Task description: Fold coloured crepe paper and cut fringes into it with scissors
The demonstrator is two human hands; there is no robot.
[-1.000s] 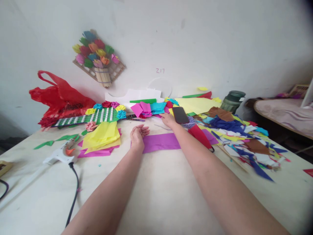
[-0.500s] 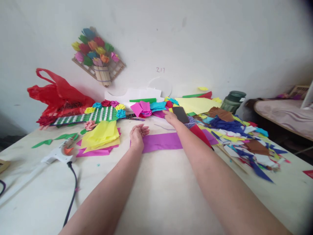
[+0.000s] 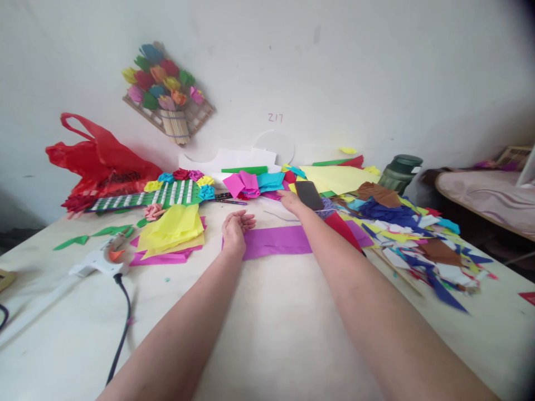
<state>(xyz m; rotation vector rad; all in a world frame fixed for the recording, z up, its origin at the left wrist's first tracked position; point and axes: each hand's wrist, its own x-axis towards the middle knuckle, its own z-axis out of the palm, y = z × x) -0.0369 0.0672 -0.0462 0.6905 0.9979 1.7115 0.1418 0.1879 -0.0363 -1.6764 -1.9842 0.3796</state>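
Note:
My left hand [image 3: 236, 229] rests on its side at the left end of a purple paper strip [image 3: 278, 240], its fingers loosely curved and apart with nothing in them. Farther back, my right hand [image 3: 291, 201] stretches its fingers toward a magenta paper piece [image 3: 272, 195], beside a dark phone [image 3: 308, 196]; whether the fingertips touch the paper is hard to see. Just behind lie folded cyan paper [image 3: 271, 181] and pink paper squares [image 3: 242, 184]. My right forearm crosses over the purple strip, hiding part of it.
On the left are yellow sheets [image 3: 173, 231] over pink ones, a corded white glue gun [image 3: 102, 262], paper flowers on a green-and-white woven panel [image 3: 142, 201], and a red plastic bag [image 3: 98, 156]. Paper scraps [image 3: 418, 239] heap on the right, before a green jar [image 3: 399, 172].
My right hand's fingers have lowered slightly by the magenta paper. My left hand stays at the end of the purple strip.

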